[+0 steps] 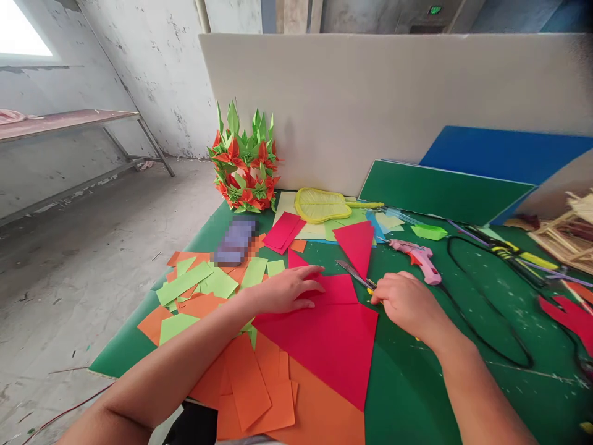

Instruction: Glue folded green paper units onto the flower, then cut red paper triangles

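Note:
My left hand (291,289) lies on a large red paper sheet (331,346), its fingers spread over the sheet and a smaller red rectangle (340,290). At the sheet's right side, my right hand (404,303) is closed around the handles of scissors (354,271). The handles are mostly hidden by the fingers; the blades point up and left. A red paper triangle (356,241) lies just beyond the scissors, its narrow end by the blades. Orange paper (324,398) lies under the near part of the red sheet.
Green and orange paper pieces (185,287) lie at left. Behind stand a folded-paper ornament (245,167) and a yellow fly swatter (322,205). A pink glue gun (419,258) with a black cord sits right of my right hand. A green board (445,188) leans at the back.

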Demonstrator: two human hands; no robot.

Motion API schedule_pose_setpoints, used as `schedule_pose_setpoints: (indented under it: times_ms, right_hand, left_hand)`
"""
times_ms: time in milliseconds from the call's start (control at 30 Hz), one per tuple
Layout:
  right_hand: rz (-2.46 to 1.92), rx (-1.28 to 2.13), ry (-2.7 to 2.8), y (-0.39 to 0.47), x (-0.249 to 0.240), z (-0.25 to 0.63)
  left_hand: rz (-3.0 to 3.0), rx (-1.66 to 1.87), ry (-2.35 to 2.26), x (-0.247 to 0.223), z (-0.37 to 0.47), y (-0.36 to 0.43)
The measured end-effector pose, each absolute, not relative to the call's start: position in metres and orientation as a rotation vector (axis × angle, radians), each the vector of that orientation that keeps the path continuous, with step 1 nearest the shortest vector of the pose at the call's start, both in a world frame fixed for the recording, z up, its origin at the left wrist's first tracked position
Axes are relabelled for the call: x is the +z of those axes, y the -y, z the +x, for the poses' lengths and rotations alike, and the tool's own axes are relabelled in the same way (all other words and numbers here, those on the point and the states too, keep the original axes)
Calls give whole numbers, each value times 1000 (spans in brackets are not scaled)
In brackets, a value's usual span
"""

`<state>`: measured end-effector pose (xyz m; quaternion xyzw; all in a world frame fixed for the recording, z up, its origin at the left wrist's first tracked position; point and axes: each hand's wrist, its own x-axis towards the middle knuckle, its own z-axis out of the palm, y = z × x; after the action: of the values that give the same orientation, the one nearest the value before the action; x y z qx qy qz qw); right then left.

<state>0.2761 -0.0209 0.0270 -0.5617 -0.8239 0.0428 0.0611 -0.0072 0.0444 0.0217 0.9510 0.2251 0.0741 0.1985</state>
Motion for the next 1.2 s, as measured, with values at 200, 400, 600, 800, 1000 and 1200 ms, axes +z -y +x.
schedule_pose_setpoints:
  times_ms: [200, 400, 600, 800, 1000, 1200]
  right_hand:
    - [-1739, 57, 2309, 19, 24, 284]
    - [-1834, 251, 2243, 15, 9, 287]
    - [-1751, 333, 2220, 18, 18, 284]
    - [-1686, 374, 2285, 20, 25, 282]
    - [-1600, 428, 2365, 20, 24, 280]
    - [-1571, 541, 2336, 19, 22, 278]
  left_hand:
    - [2672, 203, -562, 22, -6, -44]
    - [2696, 351, -504, 22, -5, -42]
    - [2734, 446, -488, 19, -3, -39]
    - [2780, 450, -451, 21, -1, -37]
    - [2824, 395, -543, 27, -3, -36]
    - [2752, 376, -561, 25, -9, -44]
